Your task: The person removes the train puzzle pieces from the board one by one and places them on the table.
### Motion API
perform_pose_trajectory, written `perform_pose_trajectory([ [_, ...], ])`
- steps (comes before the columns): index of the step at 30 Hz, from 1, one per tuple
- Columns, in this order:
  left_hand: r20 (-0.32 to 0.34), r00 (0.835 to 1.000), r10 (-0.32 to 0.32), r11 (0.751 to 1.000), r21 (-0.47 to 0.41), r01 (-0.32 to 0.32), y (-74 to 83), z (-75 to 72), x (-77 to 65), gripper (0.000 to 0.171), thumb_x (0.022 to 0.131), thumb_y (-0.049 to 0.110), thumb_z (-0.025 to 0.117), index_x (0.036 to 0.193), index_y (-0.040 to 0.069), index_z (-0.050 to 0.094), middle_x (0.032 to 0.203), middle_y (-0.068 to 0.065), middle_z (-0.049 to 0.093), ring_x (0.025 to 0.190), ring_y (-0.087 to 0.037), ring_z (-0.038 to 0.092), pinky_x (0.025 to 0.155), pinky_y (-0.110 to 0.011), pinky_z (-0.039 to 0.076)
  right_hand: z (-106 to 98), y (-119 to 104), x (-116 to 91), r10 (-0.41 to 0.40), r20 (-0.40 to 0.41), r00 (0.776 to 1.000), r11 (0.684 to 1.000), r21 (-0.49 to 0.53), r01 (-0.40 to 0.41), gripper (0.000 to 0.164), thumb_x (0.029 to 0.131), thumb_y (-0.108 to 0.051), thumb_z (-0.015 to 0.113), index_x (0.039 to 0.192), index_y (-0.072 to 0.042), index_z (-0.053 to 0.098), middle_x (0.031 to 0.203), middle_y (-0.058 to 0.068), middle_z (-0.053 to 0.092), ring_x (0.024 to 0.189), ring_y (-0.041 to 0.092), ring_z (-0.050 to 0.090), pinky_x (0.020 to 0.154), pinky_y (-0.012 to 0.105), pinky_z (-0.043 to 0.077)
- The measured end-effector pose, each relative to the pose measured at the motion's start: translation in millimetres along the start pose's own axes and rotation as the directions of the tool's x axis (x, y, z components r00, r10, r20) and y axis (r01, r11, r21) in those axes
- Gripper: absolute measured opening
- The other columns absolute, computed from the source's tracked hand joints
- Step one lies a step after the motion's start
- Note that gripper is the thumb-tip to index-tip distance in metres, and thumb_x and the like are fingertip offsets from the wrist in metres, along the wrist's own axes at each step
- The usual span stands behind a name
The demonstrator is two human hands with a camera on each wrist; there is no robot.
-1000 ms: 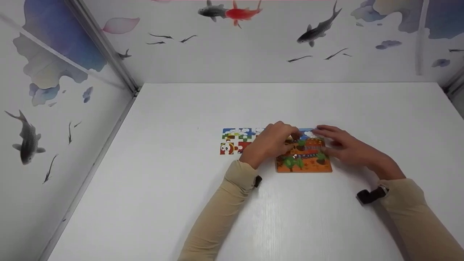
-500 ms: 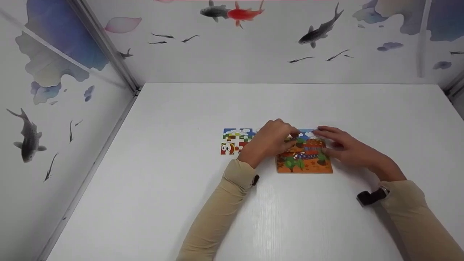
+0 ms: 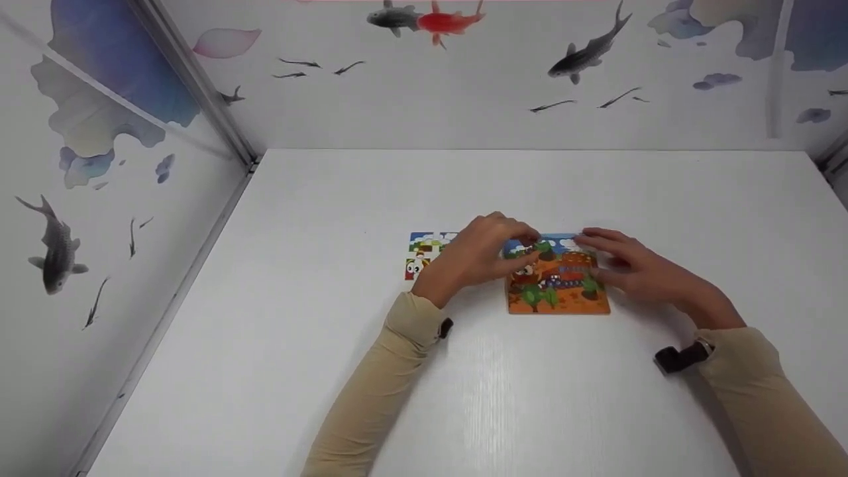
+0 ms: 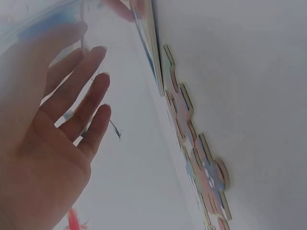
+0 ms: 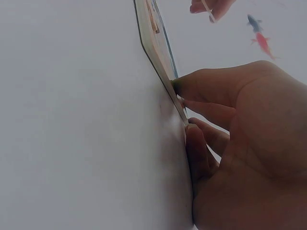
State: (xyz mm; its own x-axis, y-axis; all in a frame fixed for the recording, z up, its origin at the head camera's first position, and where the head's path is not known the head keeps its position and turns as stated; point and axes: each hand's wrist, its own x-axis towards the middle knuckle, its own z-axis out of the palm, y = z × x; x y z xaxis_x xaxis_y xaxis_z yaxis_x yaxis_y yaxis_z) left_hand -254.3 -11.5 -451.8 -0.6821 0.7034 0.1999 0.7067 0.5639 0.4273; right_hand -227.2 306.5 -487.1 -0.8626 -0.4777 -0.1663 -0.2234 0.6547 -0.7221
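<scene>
My left hand is over the left side of a picture puzzle board, fingers bent toward the thumb. A thin puzzle piece shows edge-on in the left wrist view, pinched between thumb and forefinger. The board carries an orange ground, green trees and blue sky. At its right edge and upper right corner, my right hand holds it with thumb and fingers. In the right wrist view the right thumb meets the board's edge. The left hand covers part of the board's left side.
Loose puzzle pieces lie left of the board, partly hidden behind the left hand; one shows a face with big eyes. The white table is bordered by white walls printed with fish.
The left hand has drawn slightly left and up from the board, uncovering more of its left side and covering more loose pieces. My right hand stays at the board's edge.
</scene>
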Motion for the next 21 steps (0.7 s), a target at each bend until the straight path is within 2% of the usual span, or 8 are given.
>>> perform_pose_trajectory([
  [6, 0.014, 1.0, -0.016, 1.0, -0.021, 0.017, -5.6, -6.2, -13.1, 0.038, 0.106, 0.037, 0.072, 0.136, 0.014, 0.076, 0.129, 0.0, 0.076, 0.123, -0.017, 0.067, 0.112, -0.032, 0.053, -0.4, 0.5, 0.4, -0.02, -0.003, 1.0, 1.0, 0.005, 0.02, 0.061, 0.111, -0.017, 0.061, 0.168, -0.013, 0.04, 0.179, 0.021, 0.018, 0.161, 0.05, 0.02, 0.123, 0.073, 0.033],
  [9, 0.019, 1.0, -0.004, 0.999, -0.048, 0.005, -8.0, -8.1, -17.3, 0.037, 0.107, 0.036, 0.071, 0.135, 0.013, 0.076, 0.128, -0.001, 0.076, 0.12, -0.019, 0.068, 0.108, -0.032, 0.055, 0.0, 1.0, 0.3, -0.024, -0.005, 1.0, 1.0, -0.001, 0.024, 0.061, 0.111, -0.017, 0.061, 0.168, -0.013, 0.04, 0.179, 0.021, 0.018, 0.161, 0.05, 0.02, 0.123, 0.073, 0.033],
  [15, 0.044, 0.998, 0.04, 0.984, -0.174, -0.031, -13.4, -12.0, -25.8, 0.035, 0.105, 0.025, 0.075, 0.136, 0.009, 0.075, 0.119, -0.003, 0.078, 0.108, -0.024, 0.071, 0.094, -0.032, 0.061, 0.5, 2.5, 1.0, -0.018, -0.003, 1.0, 1.0, -0.007, 0.018, 0.061, 0.111, -0.018, 0.061, 0.168, -0.015, 0.041, 0.179, 0.02, 0.019, 0.161, 0.049, 0.02, 0.124, 0.072, 0.034],
  [21, 0.074, 0.997, 0.016, 0.963, -0.271, 0.005, -19.1, -15.5, -37.2, 0.036, 0.102, 0.017, 0.077, 0.136, 0.008, 0.074, 0.114, -0.004, 0.077, 0.101, -0.015, 0.069, 0.091, -0.027, 0.062, 0.3, 4.1, 1.1, -0.023, -0.007, 1.0, 1.0, -0.008, 0.022, 0.06, 0.111, -0.018, 0.061, 0.168, -0.016, 0.042, 0.179, 0.02, 0.019, 0.161, 0.049, 0.02, 0.123, 0.073, 0.033],
])
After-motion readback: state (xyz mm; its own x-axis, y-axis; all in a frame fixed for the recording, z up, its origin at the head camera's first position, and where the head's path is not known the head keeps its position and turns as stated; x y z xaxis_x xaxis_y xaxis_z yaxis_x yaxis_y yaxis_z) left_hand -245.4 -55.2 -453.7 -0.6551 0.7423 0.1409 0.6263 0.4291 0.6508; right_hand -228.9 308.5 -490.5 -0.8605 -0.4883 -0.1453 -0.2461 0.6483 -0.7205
